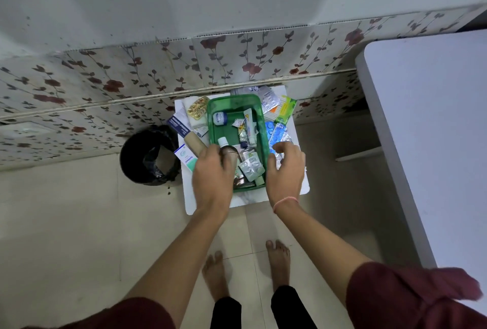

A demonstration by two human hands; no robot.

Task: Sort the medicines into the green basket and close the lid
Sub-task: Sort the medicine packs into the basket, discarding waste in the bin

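A green basket [214,128] stands on a small white table [300,186], holding a tube, a small white jar, a white-capped bottle and silver blister strips [251,167]. My left hand [212,170] grips a brown bottle [232,153] at the basket's near left corner. To the right of the basket, my right hand [286,167] closes its fingers on a blue blister strip [278,156] beside more blue strips [278,134]. Left of the basket lie a gold pill strip [197,110], a dark blue box [178,125], a beige roll [193,142] and a teal-and-white box [185,158]. No lid is seen.
A green-yellow box [286,109] and silver strips [268,98] lie at the back right of the small table. A black lined bin [149,157] stands on the floor at the left. A large white table [432,131] fills the right. My bare feet are below.
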